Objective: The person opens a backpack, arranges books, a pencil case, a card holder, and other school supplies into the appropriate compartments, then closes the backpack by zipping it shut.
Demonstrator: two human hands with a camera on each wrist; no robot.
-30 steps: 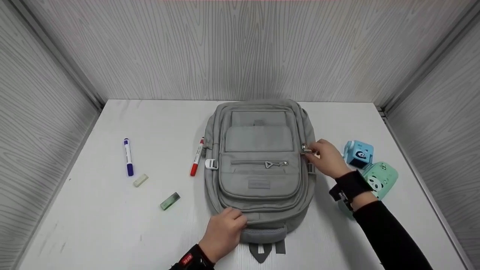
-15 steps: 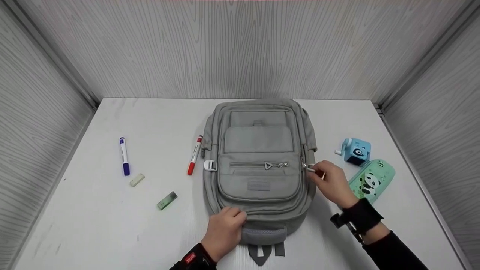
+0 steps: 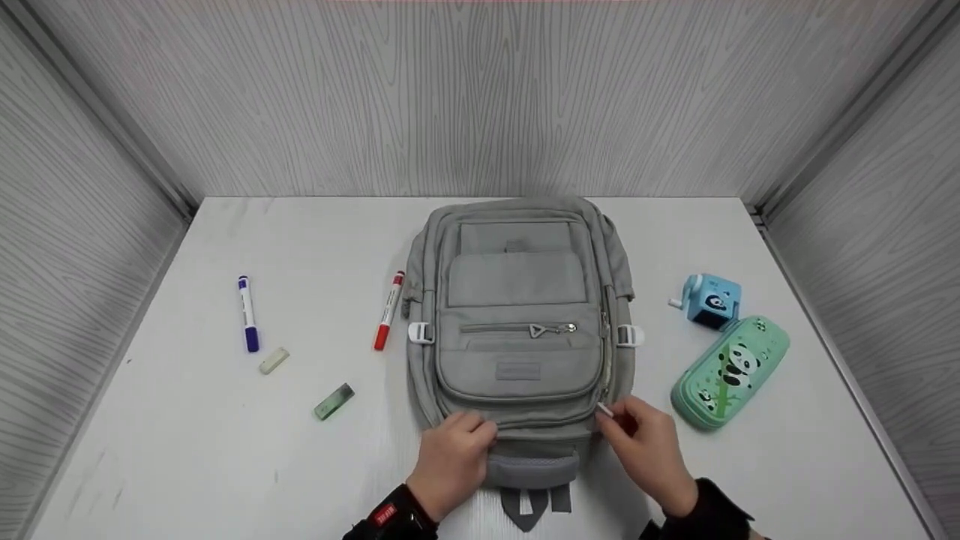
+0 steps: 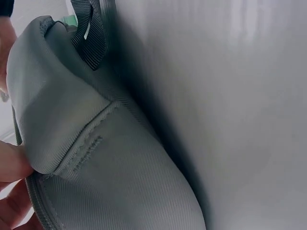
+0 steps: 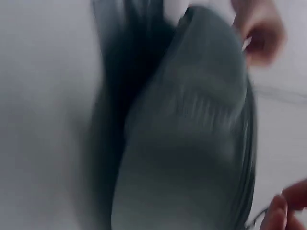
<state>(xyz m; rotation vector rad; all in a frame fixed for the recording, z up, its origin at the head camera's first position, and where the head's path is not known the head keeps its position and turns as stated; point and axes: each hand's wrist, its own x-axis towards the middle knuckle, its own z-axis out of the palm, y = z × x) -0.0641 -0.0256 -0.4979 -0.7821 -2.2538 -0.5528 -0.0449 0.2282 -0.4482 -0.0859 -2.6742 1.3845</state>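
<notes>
A grey backpack (image 3: 517,277) lies front side up on the white table, its carry handle toward me. My left hand (image 3: 452,461) grips the fabric at its near edge, left of the handle; in the left wrist view the thumb and fingers (image 4: 14,163) pinch the seam. With thumb and forefinger my right hand (image 3: 651,448) pinches a zipper pull (image 3: 604,409) at the bag's lower right corner. Above that pull the zipper track (image 3: 606,360) shows along the right side. The right wrist view is blurred, with the fingers (image 5: 277,215) at its lower right.
To the right lie a green panda pencil case (image 3: 731,373) and a blue pencil sharpener (image 3: 712,301). On the left are a red marker (image 3: 389,311), a blue marker (image 3: 248,313), a pale eraser (image 3: 274,361) and a green eraser (image 3: 334,401). Panelled walls (image 3: 480,97) enclose the table.
My right hand has drawn the zipper pull down the backpack's right side to its lower corner, uncovering the white side buckle and pencil case. The left hand keeps its grip at the near edge.
</notes>
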